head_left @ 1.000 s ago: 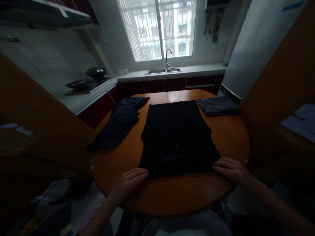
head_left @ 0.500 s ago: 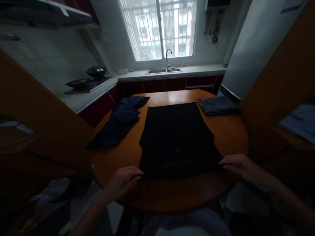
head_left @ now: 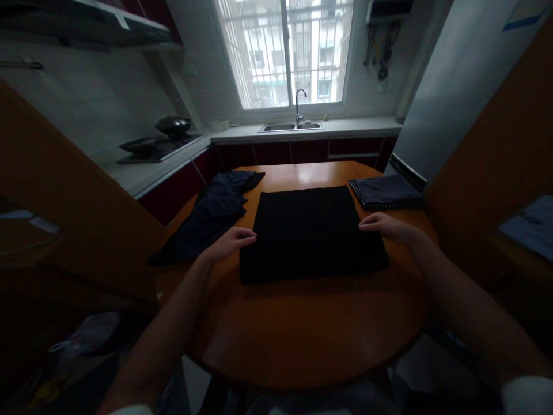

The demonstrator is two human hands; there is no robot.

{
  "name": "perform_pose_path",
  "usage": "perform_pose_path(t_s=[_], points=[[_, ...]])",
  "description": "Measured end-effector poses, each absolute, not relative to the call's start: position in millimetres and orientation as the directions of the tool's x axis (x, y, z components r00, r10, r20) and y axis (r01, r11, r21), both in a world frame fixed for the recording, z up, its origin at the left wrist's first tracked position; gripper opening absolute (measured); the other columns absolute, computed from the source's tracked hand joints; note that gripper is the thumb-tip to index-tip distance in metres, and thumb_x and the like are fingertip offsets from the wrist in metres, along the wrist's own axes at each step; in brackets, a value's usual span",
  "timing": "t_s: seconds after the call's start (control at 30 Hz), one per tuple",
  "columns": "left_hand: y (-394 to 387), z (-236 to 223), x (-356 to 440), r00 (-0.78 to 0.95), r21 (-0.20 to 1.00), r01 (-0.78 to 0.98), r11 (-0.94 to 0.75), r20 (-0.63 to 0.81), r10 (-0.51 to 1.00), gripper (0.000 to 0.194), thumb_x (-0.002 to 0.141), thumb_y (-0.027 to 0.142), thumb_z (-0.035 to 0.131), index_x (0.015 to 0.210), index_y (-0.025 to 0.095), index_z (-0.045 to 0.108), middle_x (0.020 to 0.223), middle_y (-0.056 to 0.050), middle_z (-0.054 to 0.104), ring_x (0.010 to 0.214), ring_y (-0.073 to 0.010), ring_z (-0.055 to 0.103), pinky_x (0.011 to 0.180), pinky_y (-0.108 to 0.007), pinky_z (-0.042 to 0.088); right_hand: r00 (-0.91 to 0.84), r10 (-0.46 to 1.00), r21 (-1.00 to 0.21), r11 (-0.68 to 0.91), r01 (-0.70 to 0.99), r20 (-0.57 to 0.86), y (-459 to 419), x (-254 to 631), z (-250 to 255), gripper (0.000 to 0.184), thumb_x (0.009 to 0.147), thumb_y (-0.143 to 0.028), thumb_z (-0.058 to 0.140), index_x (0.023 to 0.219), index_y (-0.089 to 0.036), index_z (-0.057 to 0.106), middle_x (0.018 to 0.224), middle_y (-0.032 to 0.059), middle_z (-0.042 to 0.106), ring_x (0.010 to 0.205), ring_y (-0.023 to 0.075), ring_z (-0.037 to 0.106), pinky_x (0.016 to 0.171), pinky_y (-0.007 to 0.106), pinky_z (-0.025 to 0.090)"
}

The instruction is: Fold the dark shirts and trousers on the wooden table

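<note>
A black garment [head_left: 309, 248], its exact kind hard to make out in the dim light, lies on the round wooden table [head_left: 294, 328] with its near part folded over toward the window. My left hand [head_left: 235, 239] pinches the folded edge at the garment's left side, thumb and fingers together. At the opposite side my right hand [head_left: 382, 225] grips the same edge in a similar pinch. The edge between both hands is hard to see against the black cloth beneath.
Crumpled dark blue clothes [head_left: 211, 207] lie on the table's left. A folded grey garment with a striped edge [head_left: 386, 192] rests at the back right. Beyond stand the sink [head_left: 280, 127], a stove with a wok [head_left: 173, 125] and a fridge [head_left: 449, 98]. Wooden panels flank both sides.
Both hands have moved away from me, carrying the garment's near edge up and over toward the window. The garment now covers less of the table's near side.
</note>
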State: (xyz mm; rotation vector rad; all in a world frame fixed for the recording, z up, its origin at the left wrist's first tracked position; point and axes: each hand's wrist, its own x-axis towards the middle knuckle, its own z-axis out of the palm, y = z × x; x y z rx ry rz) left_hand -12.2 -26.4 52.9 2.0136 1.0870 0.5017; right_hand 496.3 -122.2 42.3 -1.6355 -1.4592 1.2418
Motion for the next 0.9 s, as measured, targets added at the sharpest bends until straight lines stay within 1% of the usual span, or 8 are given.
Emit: perform_pose_path(t_s=[0.1,0.17,0.23,0.33,0.4,0.53,0.73,0.9], points=[[9.6,35.5,0.9,0.506,0.827,0.506,-0.246,-0.054,0.861,0.048,0.073,0.060,0.072,0.089,0.014,0.077,0.085,-0.005,0.076,0.081,-0.0224,0.067,0.075,-0.031,0.052,0.001,0.953,-0.892,-0.284,0.352,-0.303,-85.2,492.8,28.5,0.030,0.070,-0.041,0.085,0.081,-0.014,0.077,0.079,0.0102,0.077,0.067,0.0185,0.067,0.063,0.029,0.053],[23.5,23.9,8.8,0.455,0.836,0.507,-0.209,-0.054,0.889,0.051,0.070,0.062,0.072,0.087,0.014,0.076,0.082,-0.005,0.076,0.080,-0.0229,0.068,0.074,-0.032,0.052,0.040,0.955,-0.883,-0.287,0.372,-0.293,-68.3,489.4,20.5,0.027,0.071,-0.038,0.083,0.080,-0.014,0.077,0.075,0.0086,0.076,0.064,0.0173,0.066,0.060,0.027,0.052],[31.2,13.2,14.5,0.398,0.824,0.522,-0.219,-0.008,0.917,0.052,0.069,0.063,0.071,0.086,0.014,0.076,0.082,-0.006,0.076,0.079,-0.0238,0.069,0.074,-0.033,0.052,0.081,0.968,-0.873,-0.249,0.420,-0.238,-56.8,487.3,12.8,0.023,0.073,-0.035,0.080,0.080,-0.014,0.076,0.072,0.0069,0.074,0.062,0.0168,0.065,0.058,0.027,0.050],[36.0,-0.3,18.7,0.343,0.771,0.559,-0.305,0.119,0.932,0.047,0.074,0.059,0.068,0.088,0.015,0.076,0.088,-0.009,0.078,0.085,-0.0268,0.070,0.080,-0.036,0.053,0.115,0.989,-0.832,-0.145,0.535,-0.098,-46.1,487.5,0.7,0.016,0.075,-0.030,0.075,0.076,-0.014,0.076,0.069,0.0055,0.073,0.064,0.0180,0.065,0.061,0.028,0.049],[38.2,-7.4,19.7,0.331,0.735,0.578,-0.355,0.186,0.925,0.042,0.078,0.054,0.066,0.091,0.016,0.077,0.095,-0.010,0.078,0.092,-0.0287,0.071,0.087,-0.038,0.052,0.116,0.993,-0.787,-0.066,0.614,0.008,-41.5,489.0,-7.5,0.014,0.075,-0.028,0.073,0.073,-0.015,0.077,0.071,0.0059,0.074,0.069,0.0203,0.067,0.065,0.029,0.050],[45.7,-19.3,20.0,0.291,0.700,0.607,-0.377,0.245,0.925,0.035,0.083,0.048,0.065,0.096,0.017,0.078,0.103,-0.011,0.078,0.098,-0.0290,0.071,0.094,-0.041,0.051,0.111,0.978,-0.716,0.050,0.696,0.176,-36.7,491.9,-20.8,0.015,0.077,-0.030,0.070,0.076,-0.017,0.077,0.081,0.0078,0.077,0.080,0.0244,0.070,0.076,0.033,0.051],[51.9,-28.7,17.5,0.265,0.686,0.612,-0.393,0.290,0.920,0.033,0.084,0.046,0.067,0.093,0.016,0.078,0.100,-0.012,0.078,0.096,-0.0282,0.071,0.092,-0.039,0.052,0.130,0.959,-0.708,0.091,0.700,0.251,-36.2,491.9,-28.7,0.020,0.079,-0.034,0.068,0.084,-0.017,0.077,0.088,0.0102,0.078,0.084,0.0268,0.071,0.081,0.036,0.051],[47.8,-27.3,19.7,0.212,0.662,0.632,-0.404,0.353,0.911,0.035,0.088,0.045,0.063,0.099,0.016,0.077,0.103,-0.011,0.075,0.094,-0.0254,0.069,0.087,-0.036,0.051,0.156,0.940,-0.728,0.122,0.675,0.302,-35.5,491.2,-30.5,0.024,0.082,-0.038,0.066,0.087,-0.017,0.077,0.091,0.0102,0.078,0.086,0.0270,0.071,0.083,0.037,0.052]])
